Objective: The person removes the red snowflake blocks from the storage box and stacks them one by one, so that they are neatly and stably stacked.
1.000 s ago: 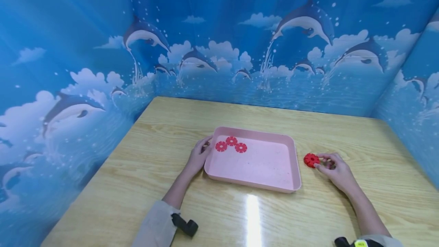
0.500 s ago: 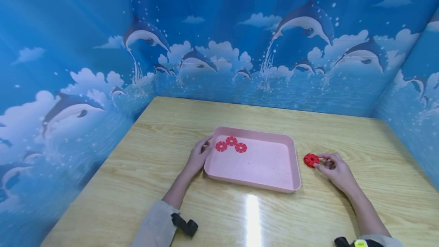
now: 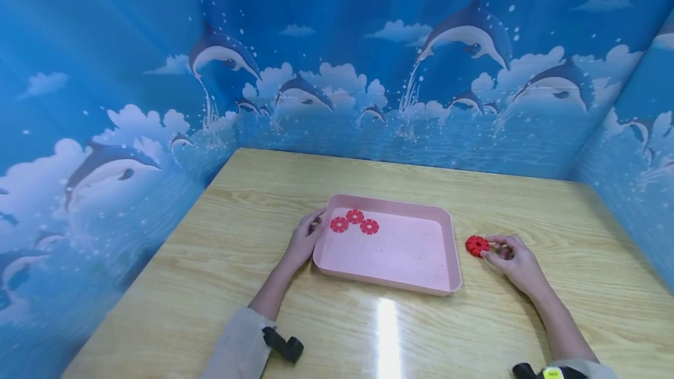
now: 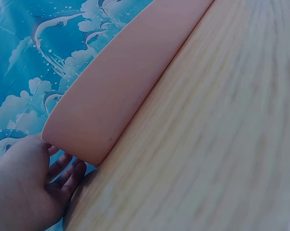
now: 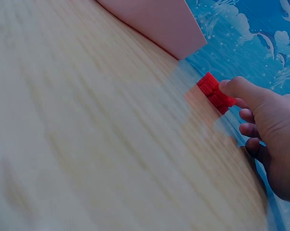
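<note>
The right hand [image 3: 518, 263] pinches a red stack [image 3: 475, 247] beside the pink tray [image 3: 402, 253], whose side stands between it and three red flowers [image 3: 355, 221], while the left hand [image 3: 304, 238] loosely touches the tray's other end on the table [image 3: 258, 209].
</note>
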Demonstrator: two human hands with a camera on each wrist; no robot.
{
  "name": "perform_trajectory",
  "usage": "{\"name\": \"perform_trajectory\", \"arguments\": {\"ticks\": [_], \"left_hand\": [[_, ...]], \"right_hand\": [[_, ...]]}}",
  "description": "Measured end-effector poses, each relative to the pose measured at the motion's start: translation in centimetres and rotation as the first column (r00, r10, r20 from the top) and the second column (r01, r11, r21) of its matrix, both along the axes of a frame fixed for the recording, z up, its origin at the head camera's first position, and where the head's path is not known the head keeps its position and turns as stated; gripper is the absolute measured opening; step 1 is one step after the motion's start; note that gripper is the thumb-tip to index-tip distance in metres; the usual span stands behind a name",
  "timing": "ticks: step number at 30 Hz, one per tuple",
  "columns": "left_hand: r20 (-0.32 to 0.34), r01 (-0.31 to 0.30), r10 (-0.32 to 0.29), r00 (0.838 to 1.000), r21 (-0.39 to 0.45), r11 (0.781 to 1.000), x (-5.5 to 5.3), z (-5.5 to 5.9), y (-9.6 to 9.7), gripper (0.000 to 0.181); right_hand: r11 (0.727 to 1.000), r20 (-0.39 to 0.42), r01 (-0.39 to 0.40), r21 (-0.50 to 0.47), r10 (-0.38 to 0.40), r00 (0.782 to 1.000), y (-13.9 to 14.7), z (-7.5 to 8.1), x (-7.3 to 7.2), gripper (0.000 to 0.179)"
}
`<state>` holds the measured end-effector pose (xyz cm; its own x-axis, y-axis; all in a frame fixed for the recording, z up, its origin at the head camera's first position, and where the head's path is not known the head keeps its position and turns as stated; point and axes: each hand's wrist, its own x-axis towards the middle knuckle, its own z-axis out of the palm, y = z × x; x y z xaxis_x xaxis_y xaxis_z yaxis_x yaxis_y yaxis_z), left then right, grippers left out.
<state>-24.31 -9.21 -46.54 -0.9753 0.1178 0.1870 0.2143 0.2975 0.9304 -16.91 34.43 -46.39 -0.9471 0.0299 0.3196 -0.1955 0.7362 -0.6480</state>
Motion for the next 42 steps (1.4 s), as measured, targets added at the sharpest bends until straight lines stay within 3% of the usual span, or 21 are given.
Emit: {"name": "perform_trajectory", "arguments": {"ticks": [12,26,32,40,42], "left_hand": [[0.006,0.011,-0.011,1.000,0.029,1.000,0.1,-0.1,0.0,0.040],[0.022,0.003,-0.003,1.000,-0.003,1.000,0.2,0.2,-0.1,0.040],[0.025,0.007,-0.007,1.000,0.003,1.000,0.2,0.3,0.0,0.040],[0.042,-0.001,0.001,0.999,-0.003,1.000,0.1,0.2,-0.1,0.041],[0.041,0.005,-0.005,0.999,0.002,1.000,0.4,0.6,0.0,0.041]], "right_hand": [[1.000,0.011,0.005,-0.015,-0.005,1.000,-0.1,0.1,0.1,0.033],[0.997,-0.002,0.009,-0.072,-0.010,1.000,0.1,0.3,0.0,0.031],[0.992,-0.032,-0.003,-0.128,-0.001,0.999,-1.0,2.5,0.6,0.032],[0.994,-0.026,-0.050,-0.095,0.047,0.999,-4.3,6.0,0.3,0.032],[0.995,-0.005,-0.054,-0.080,0.054,0.999,-5.4,6.6,0.0,0.032]]}}
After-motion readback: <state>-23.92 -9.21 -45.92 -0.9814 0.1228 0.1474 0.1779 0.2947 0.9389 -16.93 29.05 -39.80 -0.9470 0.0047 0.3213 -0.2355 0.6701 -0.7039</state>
